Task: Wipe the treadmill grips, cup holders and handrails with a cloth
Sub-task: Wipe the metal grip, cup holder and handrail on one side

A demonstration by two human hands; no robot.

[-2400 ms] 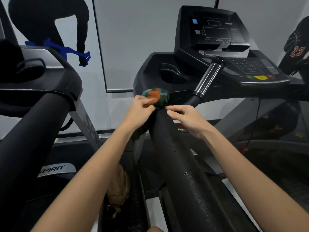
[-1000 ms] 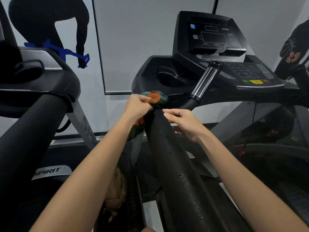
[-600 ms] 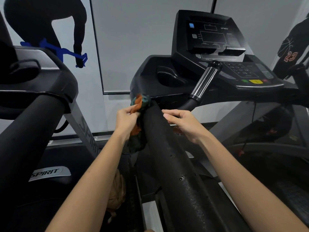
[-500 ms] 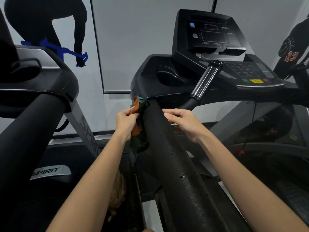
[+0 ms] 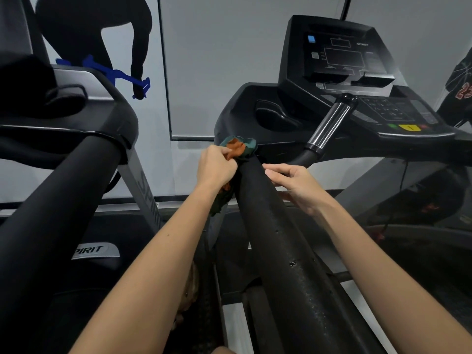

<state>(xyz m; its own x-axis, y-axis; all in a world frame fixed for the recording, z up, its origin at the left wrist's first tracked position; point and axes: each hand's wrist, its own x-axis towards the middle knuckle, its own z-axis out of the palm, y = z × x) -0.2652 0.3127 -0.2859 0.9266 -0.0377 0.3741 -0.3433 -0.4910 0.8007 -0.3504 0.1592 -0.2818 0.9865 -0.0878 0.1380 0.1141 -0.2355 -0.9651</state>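
Note:
A thick black foam handrail (image 5: pixel 286 251) runs from the bottom centre up to the treadmill console. My left hand (image 5: pixel 215 168) is shut on a green and orange cloth (image 5: pixel 238 148), pressing it against the handrail's top end and left side. Part of the cloth hangs down below my wrist. My right hand (image 5: pixel 296 183) rests on the right side of the handrail with the fingers laid over it. A black cup holder (image 5: pixel 275 117) is sunk into the console just above the cloth. A chrome and black grip (image 5: pixel 329 126) slants up to the right of it.
The console (image 5: pixel 339 60) with its screen and keypad stands at the upper right. A second treadmill with its own black handrail (image 5: pixel 51 213) fills the left side. A brown bag (image 5: pixel 190 290) lies low between the two machines. A grey wall is behind.
My left hand has carried the cloth from the handrail's left side back up over its top end. My right hand has stayed on the rail.

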